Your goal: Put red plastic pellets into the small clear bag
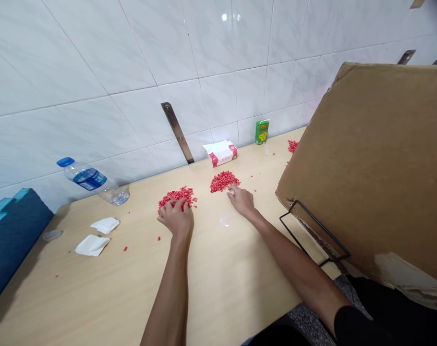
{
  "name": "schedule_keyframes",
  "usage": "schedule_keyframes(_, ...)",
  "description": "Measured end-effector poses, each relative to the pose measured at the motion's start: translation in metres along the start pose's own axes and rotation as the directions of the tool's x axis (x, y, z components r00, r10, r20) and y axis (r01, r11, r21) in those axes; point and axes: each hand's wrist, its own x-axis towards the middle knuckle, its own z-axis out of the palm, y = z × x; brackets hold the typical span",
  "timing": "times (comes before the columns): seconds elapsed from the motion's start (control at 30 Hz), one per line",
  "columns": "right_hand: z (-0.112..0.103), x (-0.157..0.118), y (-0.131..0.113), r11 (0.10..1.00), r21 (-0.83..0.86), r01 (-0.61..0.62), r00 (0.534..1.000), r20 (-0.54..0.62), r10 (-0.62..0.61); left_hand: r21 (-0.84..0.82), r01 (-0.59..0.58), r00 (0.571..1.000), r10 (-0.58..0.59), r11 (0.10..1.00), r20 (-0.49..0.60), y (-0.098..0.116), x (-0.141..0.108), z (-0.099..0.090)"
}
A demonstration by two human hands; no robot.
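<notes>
Two heaps of small red pieces, like short plastic pellets, lie on the wooden table. My left hand [175, 220] rests on the near side of the left heap [176, 193], its fingers spread and bent over the pieces. Whether any piece is between those fingers is hidden. At the lower right edge of the right heap [223, 180] is my right hand [242, 201]. Its fingers are partly bent, with thumb and forefinger a little apart and no piece plainly held. A small clear plastic scrap [224, 221] lies between my forearms.
A large cardboard box [377, 168] with a black wire frame [305, 230] stands on the right. Along the wall are a tissue pack [224, 153], a green carton [262, 132] and a water bottle [92, 180]. Folded tissues [93, 245] and a blue foam block [17, 235] are left.
</notes>
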Motion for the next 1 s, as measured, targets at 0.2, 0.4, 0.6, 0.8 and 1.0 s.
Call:
schedule_keyframes(0.2, 0.01, 0.029, -0.006, 0.976, -0.168, 0.141, 0.99, 0.029, -0.138, -0.185, -0.303, 0.943, 0.322, 0.935, 0.084, 0.014, -0.011, -0.001)
schedule_keyframes(0.4, 0.014, 0.032, -0.003, 0.961, -0.225, 0.158, 0.987, 0.057, -0.149, -0.443, -0.231, 0.778, 0.438, 0.866, 0.45, 0.028, -0.029, -0.01)
schedule_keyframes(0.6, 0.013, 0.026, -0.001, 0.988, -0.089, 0.128, 0.991, -0.024, -0.131, -0.528, -0.108, 0.588, 0.482, 0.842, 0.649, 0.025, -0.022, -0.016)
schedule_keyframes(0.8, 0.01, 0.015, 0.008, 0.96, 0.279, 0.024, 0.973, -0.228, 0.042, -0.453, -0.184, 0.545, 0.474, 0.872, 0.692, 0.029, -0.027, -0.02)
schedule_keyframes(1.0, 0.003, -0.001, 0.009, 0.786, 0.617, -0.025, 0.918, -0.297, 0.263, -0.453, -0.104, 0.626, 0.412, 0.886, 0.662, 0.035, -0.033, -0.017)
